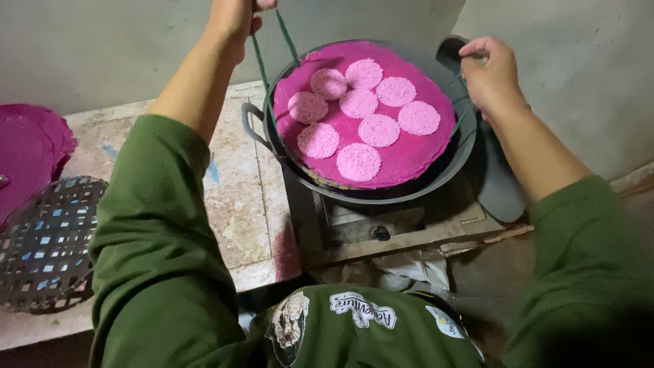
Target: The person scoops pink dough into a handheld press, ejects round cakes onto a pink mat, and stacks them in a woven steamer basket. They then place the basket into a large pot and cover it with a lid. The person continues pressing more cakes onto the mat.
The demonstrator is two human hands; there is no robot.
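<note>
A round tray lined with bright pink cloth sat in the mouth of a large metal wok, which rested on a low stove. Eight pale pink lacy discs lay spread across the cloth, close together but mostly apart. Green cords ran up from the tray's left rim to the left hand, which was closed around them at the top edge of the view. The right hand was pinched on what looked like a cord at the tray's right rim, beside a dark lid leaning against the wall. The step in hand seemed to be moving the tray by its cords, in or out of the wok; I could not tell which. The next move would call for an even pull on both sides, so the tray stayed level. To the left, on the table, lay a woven mat and more pink cloth.
</note>
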